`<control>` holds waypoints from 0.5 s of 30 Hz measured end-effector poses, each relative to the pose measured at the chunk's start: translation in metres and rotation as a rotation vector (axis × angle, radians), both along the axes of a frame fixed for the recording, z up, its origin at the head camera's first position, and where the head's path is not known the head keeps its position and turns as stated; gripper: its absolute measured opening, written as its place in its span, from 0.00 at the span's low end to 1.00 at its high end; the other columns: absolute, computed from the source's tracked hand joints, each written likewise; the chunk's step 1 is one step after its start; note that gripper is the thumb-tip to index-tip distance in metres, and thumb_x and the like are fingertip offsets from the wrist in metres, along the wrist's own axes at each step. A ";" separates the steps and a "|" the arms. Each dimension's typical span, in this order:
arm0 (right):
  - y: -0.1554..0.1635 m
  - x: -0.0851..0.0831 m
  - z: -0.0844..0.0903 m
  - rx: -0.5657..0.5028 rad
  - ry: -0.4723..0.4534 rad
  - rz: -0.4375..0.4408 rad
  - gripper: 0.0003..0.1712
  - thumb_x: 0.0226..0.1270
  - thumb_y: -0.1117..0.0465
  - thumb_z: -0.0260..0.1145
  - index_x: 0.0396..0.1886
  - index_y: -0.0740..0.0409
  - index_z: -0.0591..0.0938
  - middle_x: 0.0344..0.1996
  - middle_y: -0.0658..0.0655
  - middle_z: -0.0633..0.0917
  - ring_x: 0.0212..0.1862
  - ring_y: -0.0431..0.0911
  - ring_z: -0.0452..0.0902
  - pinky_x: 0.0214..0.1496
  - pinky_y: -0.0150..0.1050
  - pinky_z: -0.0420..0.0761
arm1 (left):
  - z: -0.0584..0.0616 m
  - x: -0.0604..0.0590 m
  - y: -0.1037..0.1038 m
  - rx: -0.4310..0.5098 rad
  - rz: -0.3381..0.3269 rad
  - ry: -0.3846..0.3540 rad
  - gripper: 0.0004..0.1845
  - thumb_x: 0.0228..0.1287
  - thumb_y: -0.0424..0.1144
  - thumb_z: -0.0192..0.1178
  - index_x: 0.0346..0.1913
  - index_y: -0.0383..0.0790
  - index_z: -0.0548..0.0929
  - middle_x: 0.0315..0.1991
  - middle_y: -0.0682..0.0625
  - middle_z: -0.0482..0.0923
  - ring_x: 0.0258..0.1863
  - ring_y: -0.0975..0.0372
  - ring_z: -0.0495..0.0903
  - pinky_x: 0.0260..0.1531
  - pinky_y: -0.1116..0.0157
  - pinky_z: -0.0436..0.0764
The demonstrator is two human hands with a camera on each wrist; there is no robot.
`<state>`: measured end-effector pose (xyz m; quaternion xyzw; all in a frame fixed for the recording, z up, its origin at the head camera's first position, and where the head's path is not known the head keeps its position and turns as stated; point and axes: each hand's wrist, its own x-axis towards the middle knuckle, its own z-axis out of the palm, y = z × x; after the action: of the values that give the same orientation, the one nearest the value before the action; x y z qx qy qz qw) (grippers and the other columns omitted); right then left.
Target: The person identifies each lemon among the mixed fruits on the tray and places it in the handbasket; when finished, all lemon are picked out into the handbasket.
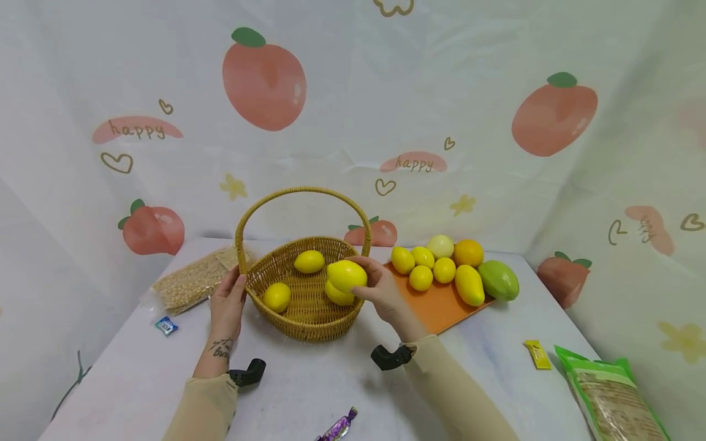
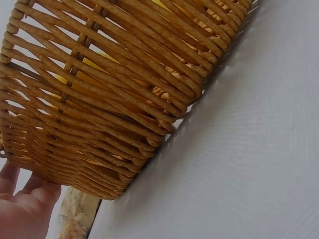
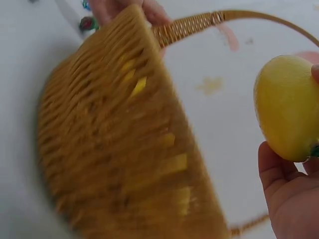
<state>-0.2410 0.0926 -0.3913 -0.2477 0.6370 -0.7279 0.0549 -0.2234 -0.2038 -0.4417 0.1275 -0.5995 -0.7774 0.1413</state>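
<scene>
A brown wicker basket [image 1: 314,331] with a tall arched handle stands on the table. My left hand [image 1: 226,309] grips its left side at the foot of the handle; in the left wrist view the fingertips [image 2: 47,191] are up against the weave. Over the basket's right side, my right hand [image 1: 383,297] holds a yellow lemon [image 1: 346,274] between thumb and fingers. In the right wrist view a bit of green shows at the end of this lemon [image 3: 284,107]. Inside the basket lie a lemon [image 1: 309,262] at the back, another lemon [image 1: 277,297] at left, and a partly hidden lemon [image 1: 336,296] below the held one.
Right of the basket, an orange tray [image 1: 427,310] carries several yellow fruits, an orange [image 1: 469,253] and a green papaya [image 1: 499,280]. A bag of beans [image 1: 190,285] and a blue candy [image 1: 167,326] lie left. Nearer are a purple candy [image 1: 337,427], a yellow packet [image 1: 537,354] and a green-edged bag [image 1: 612,392].
</scene>
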 end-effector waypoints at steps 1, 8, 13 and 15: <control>-0.007 -0.003 0.003 0.014 -0.003 0.010 0.34 0.49 0.76 0.61 0.61 0.73 0.65 0.52 0.51 0.76 0.50 0.42 0.71 0.54 0.32 0.75 | 0.000 0.000 0.000 0.004 0.001 -0.001 0.29 0.66 0.48 0.53 0.68 0.43 0.64 0.66 0.50 0.64 0.58 0.68 0.67 0.65 0.66 0.63; -0.051 -0.025 0.018 0.088 -0.017 0.065 0.31 0.51 0.77 0.62 0.59 0.69 0.69 0.56 0.65 0.73 0.48 0.43 0.72 0.51 0.33 0.76 | 0.000 -0.001 -0.001 -0.005 -0.001 0.010 0.29 0.66 0.47 0.52 0.68 0.43 0.64 0.67 0.47 0.63 0.58 0.68 0.67 0.64 0.66 0.64; -0.065 -0.034 0.018 0.167 -0.046 0.062 0.30 0.53 0.76 0.62 0.59 0.67 0.70 0.56 0.65 0.74 0.47 0.44 0.73 0.48 0.33 0.77 | -0.001 -0.001 -0.001 0.001 -0.005 0.011 0.30 0.66 0.48 0.53 0.68 0.43 0.64 0.65 0.50 0.65 0.59 0.67 0.67 0.64 0.66 0.63; -0.065 -0.033 0.018 0.192 -0.054 0.054 0.30 0.54 0.76 0.62 0.60 0.67 0.70 0.57 0.66 0.73 0.49 0.47 0.73 0.50 0.35 0.77 | -0.001 0.000 -0.001 0.007 -0.004 0.012 0.30 0.65 0.48 0.53 0.68 0.42 0.64 0.63 0.52 0.67 0.58 0.67 0.67 0.64 0.67 0.64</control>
<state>-0.2742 0.0272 -0.3731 -0.2386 0.6954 -0.6680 0.1151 -0.2239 -0.2049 -0.4426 0.1222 -0.5964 -0.7804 0.1428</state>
